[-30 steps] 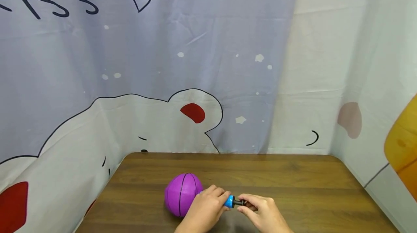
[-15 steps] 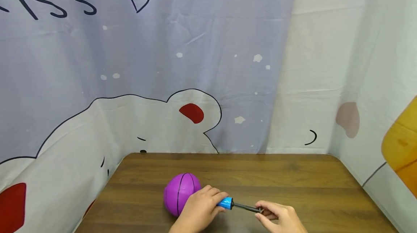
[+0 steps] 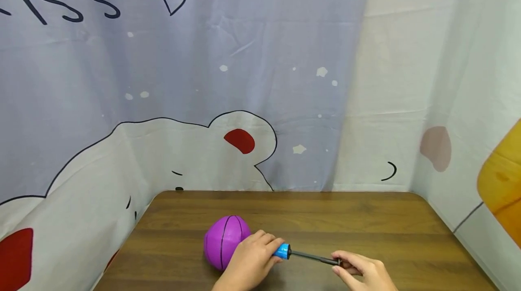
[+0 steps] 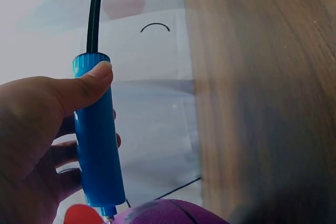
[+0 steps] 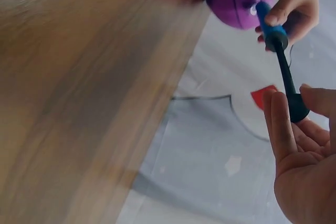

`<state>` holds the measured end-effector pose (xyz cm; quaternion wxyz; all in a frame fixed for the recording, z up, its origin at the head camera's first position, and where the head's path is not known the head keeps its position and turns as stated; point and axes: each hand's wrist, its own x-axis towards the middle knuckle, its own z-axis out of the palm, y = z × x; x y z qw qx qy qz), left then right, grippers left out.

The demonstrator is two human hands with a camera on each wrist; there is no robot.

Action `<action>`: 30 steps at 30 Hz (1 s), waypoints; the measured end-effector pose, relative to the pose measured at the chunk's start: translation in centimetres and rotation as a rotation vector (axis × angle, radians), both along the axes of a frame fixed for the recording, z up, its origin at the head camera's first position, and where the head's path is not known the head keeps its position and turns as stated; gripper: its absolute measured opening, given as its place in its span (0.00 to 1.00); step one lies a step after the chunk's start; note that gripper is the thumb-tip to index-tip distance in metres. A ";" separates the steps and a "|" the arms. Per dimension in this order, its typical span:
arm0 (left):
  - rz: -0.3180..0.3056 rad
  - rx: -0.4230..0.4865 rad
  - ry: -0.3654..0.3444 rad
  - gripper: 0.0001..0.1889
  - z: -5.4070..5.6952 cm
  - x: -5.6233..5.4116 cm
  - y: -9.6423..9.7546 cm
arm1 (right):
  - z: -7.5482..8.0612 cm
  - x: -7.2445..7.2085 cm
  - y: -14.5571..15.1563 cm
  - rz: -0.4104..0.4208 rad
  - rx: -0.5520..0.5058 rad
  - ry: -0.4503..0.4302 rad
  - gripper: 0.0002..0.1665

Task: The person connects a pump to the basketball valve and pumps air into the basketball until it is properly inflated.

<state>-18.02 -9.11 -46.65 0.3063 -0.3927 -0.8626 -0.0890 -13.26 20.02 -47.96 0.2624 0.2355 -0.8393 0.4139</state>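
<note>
A purple ball [image 3: 224, 243] with black seam lines stands on the wooden table, left of centre. My left hand [image 3: 249, 259] grips the blue barrel of a hand pump [image 4: 100, 145], its thumb along the barrel near the ribbed collar. At the barrel's far end, a metal needle meets the ball's surface in the left wrist view. The black rod [image 3: 311, 256] stands well out of the barrel toward the right. My right hand [image 3: 364, 270] pinches the black handle [image 5: 298, 107] at the rod's end between thumb and fingers.
The wooden table [image 3: 350, 218] has rounded far corners. A printed curtain [image 3: 285, 101] with cartoon shapes hangs behind it and along both sides, close to the table's edges.
My right hand has moved to the right, drawing the black rod out of the pump's barrel. My left hand and the ball have shifted only slightly.
</note>
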 end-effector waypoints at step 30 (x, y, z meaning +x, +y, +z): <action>-0.034 0.012 -0.084 0.21 0.0 -0.4 0.4 | 0.2 -0.1 -1.2 0.082 -0.053 -0.069 0.17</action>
